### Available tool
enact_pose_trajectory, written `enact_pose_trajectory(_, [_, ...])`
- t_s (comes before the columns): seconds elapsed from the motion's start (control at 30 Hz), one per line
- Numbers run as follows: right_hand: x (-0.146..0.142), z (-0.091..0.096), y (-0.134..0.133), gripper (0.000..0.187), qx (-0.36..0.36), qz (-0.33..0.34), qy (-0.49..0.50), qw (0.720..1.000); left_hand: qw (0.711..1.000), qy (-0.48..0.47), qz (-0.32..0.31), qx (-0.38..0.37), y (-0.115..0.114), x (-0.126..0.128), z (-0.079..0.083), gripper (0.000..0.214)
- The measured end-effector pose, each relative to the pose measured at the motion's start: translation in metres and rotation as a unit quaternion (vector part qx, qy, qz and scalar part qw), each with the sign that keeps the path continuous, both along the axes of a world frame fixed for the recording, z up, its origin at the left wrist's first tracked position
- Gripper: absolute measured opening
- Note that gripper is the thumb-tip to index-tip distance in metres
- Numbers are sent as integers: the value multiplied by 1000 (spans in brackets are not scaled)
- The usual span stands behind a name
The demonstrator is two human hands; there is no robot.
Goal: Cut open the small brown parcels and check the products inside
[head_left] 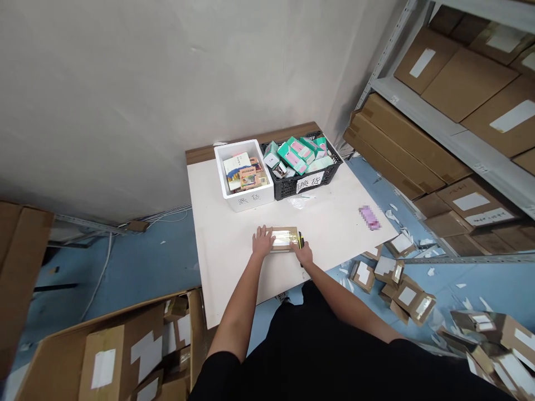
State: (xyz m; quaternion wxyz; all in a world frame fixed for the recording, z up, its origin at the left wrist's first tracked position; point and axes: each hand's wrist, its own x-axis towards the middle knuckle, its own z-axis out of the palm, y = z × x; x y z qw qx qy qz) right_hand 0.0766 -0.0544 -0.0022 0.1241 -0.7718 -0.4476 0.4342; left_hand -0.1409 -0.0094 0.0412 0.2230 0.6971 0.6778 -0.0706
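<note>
A small cardboard box (285, 236) with a white label and clear tape lies on the white table (225, 267) in front of me. My left hand (263, 241) rests on the box's left end, fingers spread and pressed on its top. In my right hand (304, 253), at the box's right end, is a black and yellow utility knife (301, 240), with my fingers closed around it. The blade is too small to make out.
At the table's back stand a white foam bin (246, 198) of small boxes and a black basket (286, 190) of green-pink boxes. A pixelated pink item (370, 218) lies right. A large carton (194, 317) of parcels is lower left; opened boxes (407, 296) litter the floor by shelves (430, 111).
</note>
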Motion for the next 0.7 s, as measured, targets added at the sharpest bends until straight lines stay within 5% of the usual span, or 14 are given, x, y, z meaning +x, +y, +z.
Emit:
enact_pose_trajectory(0.17, [-25, 9, 74, 73, -22, 4, -54, 998, 995, 57, 83, -11, -25, 2, -3, 60])
enact_pose_trajectory(0.3, [-21, 23, 139, 65, 5, 75, -85, 994, 995, -21, 29, -94, -51, 25, -5, 52])
enact_pose_trajectory(0.37, [-12, 29, 155, 61, 22, 107, -81, 991, 996, -43, 9, -79, -52, 37, -5, 49])
enact_pose_trajectory(0.53, [31, 23, 122, 65, 31, 75, -82, 993, 997, -13, -71, 17, -12, 50, -4, 77])
enact_pose_trajectory(0.63, [51, 7, 78, 70, -24, 119, -68, 990, 990, -16, -143, 5, 16, 48, -8, 85])
enact_pose_trajectory(0.7, [58, -3, 62, 70, -45, 162, -51, 984, 991, -17, -133, -19, 25, 48, -13, 89])
